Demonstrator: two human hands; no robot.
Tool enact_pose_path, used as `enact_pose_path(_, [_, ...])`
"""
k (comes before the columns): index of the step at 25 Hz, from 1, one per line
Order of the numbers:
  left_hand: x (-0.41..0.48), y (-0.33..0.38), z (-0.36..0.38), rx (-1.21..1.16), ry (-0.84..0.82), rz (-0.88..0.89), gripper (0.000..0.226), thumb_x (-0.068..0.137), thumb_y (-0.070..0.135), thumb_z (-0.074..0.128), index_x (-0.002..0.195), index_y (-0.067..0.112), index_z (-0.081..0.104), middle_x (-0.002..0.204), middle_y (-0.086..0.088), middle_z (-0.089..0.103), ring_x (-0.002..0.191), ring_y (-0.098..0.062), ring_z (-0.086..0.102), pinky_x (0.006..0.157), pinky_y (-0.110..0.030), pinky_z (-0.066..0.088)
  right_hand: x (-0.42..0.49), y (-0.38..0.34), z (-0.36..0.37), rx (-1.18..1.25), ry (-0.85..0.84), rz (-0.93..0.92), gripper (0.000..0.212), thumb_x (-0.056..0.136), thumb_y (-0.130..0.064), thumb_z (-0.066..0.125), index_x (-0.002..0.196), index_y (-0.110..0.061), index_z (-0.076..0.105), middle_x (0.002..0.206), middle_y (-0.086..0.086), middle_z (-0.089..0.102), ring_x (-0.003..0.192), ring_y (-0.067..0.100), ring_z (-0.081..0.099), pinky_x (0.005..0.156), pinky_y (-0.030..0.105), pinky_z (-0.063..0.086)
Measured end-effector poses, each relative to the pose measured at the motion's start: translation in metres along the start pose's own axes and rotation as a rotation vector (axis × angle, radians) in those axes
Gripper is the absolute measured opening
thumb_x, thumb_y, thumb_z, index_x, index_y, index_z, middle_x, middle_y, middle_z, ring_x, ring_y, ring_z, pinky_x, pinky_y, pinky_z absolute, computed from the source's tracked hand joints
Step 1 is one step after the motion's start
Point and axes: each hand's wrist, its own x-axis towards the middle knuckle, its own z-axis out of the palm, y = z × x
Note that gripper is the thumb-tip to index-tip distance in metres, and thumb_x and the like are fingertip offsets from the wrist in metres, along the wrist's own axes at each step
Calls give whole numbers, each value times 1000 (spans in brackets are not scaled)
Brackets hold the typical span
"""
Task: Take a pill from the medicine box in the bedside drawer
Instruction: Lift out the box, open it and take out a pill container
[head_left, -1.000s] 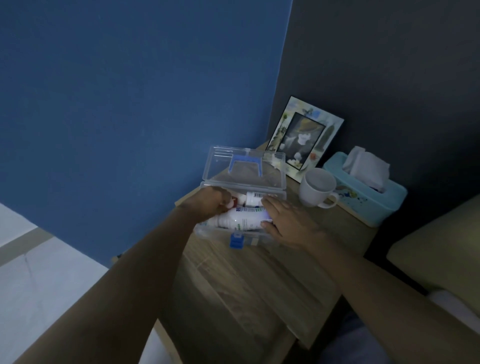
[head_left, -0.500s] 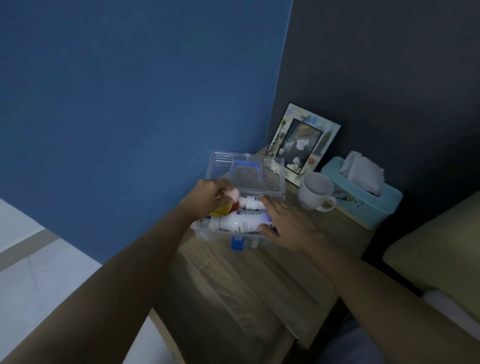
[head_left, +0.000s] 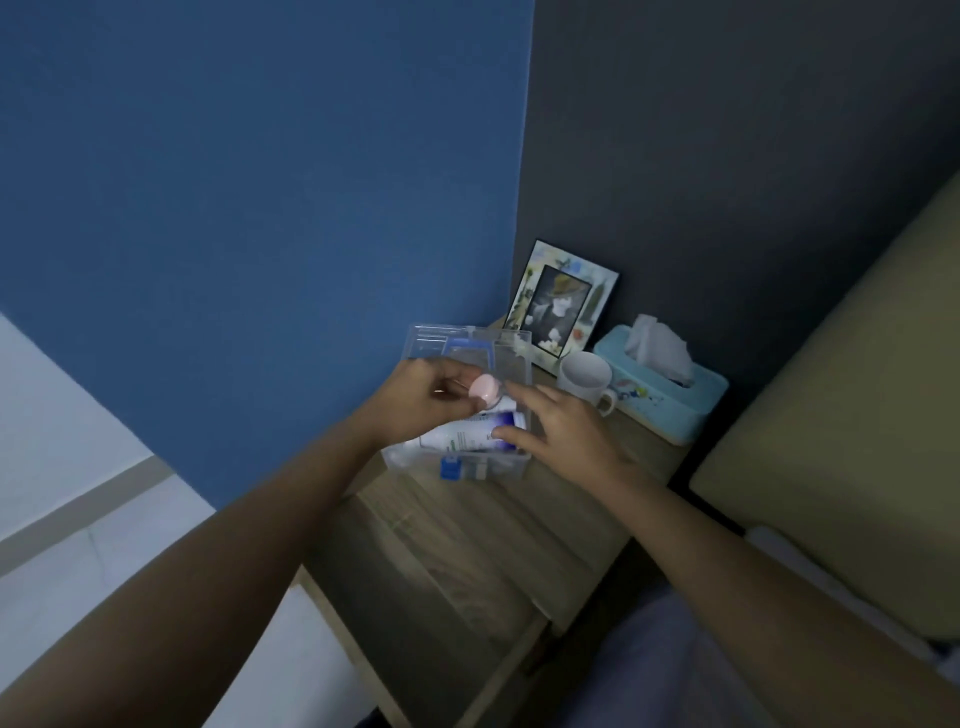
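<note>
A clear plastic medicine box with a blue latch stands on the wooden bedside table, its lid tipped up and open. My left hand is closed around a small container with a pale pink cap, held just above the box. A white bottle with blue print lies on its side inside. My right hand rests on the box's right edge with fingers spread, its thumb touching the white bottle.
A white mug, a teal tissue box and a picture frame stand behind the medicine box against the dark wall. A beige bed edge lies to the right. The blue wall is at the left.
My left hand reached into the box, then rose out of it holding the pink-capped container. My right hand stayed on the box. The head camera tilted up a little.
</note>
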Motion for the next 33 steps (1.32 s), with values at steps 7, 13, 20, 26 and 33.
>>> enact_pose_path(7, [-24,45,10,-115,-102,-62,28,79,19,71,106,12,70,104,-9,73,97,-15,66,96,-35,50,-35,-20,-37,3,123,-1,56,83,-44,63,130,-14,51,119,12,66,104,28,63,82,44,53])
enact_pose_path(13, [-27,65,14,-131,-192,-67,30,81,19,69,110,10,69,109,-6,72,98,-11,66,93,-26,48,-52,-27,-49,44,251,-32,48,82,-34,68,122,-10,58,107,15,71,92,29,67,74,39,55])
enact_pose_path(20, [-26,77,7,-70,-207,-66,27,83,20,67,108,12,70,100,-4,73,88,-6,67,93,-28,50,-52,-37,-51,69,295,-34,44,83,-27,68,121,-8,59,104,14,71,90,27,67,74,38,54])
enact_pose_path(26, [-29,78,5,64,-208,-45,21,87,24,63,99,10,72,92,-8,72,79,-4,63,86,-34,52,-50,-45,-49,80,295,-50,42,83,-23,68,118,-1,61,96,18,71,83,31,67,68,41,54])
enact_pose_path(33, [-31,84,3,18,-186,-64,30,85,26,64,108,7,68,105,-14,72,98,-23,68,95,-45,51,-50,-43,-46,90,360,-45,42,80,-21,70,116,0,62,102,18,72,86,29,69,73,42,57])
